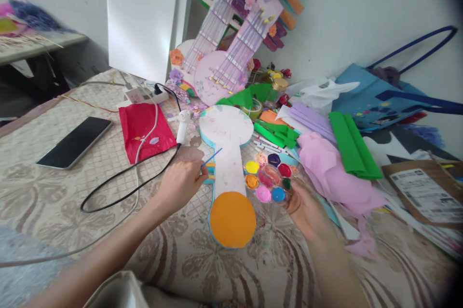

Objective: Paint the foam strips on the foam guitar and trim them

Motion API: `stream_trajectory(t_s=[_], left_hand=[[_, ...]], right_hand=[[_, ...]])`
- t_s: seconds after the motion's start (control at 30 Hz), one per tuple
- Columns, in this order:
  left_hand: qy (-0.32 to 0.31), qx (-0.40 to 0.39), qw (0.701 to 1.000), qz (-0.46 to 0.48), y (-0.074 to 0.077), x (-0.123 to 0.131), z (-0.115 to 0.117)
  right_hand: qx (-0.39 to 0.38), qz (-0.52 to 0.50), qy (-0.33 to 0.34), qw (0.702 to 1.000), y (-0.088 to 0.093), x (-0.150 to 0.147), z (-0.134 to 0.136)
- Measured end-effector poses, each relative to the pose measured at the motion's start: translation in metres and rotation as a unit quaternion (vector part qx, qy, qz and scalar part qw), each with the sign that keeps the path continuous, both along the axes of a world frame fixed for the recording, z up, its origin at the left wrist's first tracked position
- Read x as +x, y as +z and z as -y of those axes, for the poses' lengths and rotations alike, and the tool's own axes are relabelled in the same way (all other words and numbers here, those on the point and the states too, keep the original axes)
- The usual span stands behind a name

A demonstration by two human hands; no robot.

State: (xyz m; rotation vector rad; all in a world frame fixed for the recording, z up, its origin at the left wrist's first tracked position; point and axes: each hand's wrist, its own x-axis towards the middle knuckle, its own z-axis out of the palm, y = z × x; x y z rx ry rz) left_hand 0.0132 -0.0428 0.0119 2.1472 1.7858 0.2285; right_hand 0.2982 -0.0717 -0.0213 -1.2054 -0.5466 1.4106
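Observation:
A thin blue paintbrush [211, 157] is pinched in the fingers of my left hand [184, 180]; its bristles are hard to make out. That hand is beside the neck of a white guitar-shaped cutout [228, 163] with light-blue edges, lying on the table. The cutout's near end carries an orange disc [233, 219], and orange strips stick out on the left by my fingertips. In my right hand [306, 209] is a flower-shaped paint palette [268, 176], held just right of the neck. Its round wells show yellow, orange, pink, blue, green, red and dark purple paint.
Decorated toy guitars [231, 52] lean on the wall behind. A phone [75, 143], a red pouch [144, 130], a white glue gun [183, 127] and looping cables lie left. Green paper [354, 146], pink crepe paper [325, 173] and a blue bag [379, 98] are right.

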Motion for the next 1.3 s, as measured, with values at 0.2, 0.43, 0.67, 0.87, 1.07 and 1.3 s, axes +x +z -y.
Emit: stream_trajectory(t_s=[0.2,0.43,0.67,0.87,1.07,1.3], left_hand=[[0.028,-0.009,0.998,0.053,0.012,-0.017,0.005],[0.056,0.002,0.991,0.121,0.022,-0.041,0.024],[0.041,-0.039,0.996,0.063,0.024,-0.043,0.029],[0.057,-0.093,0.986,0.123,0.021,-0.043,0.028],[0.045,-0.075,0.992,0.096,0.018,-0.042,0.027],[0.034,-0.074,0.994,0.070,0.017,-0.039,0.029]], right_hand=[[0.002,0.002,0.008,1.000,-0.002,0.002,0.000],[0.004,0.005,0.008,1.000,-0.003,0.002,0.000],[0.008,0.004,0.007,1.000,-0.003,0.000,0.001],[0.013,0.004,0.014,1.000,0.000,0.000,0.002],[0.012,-0.007,0.012,1.000,0.000,0.001,0.002],[0.010,-0.012,0.016,1.000,0.001,0.000,0.002]])
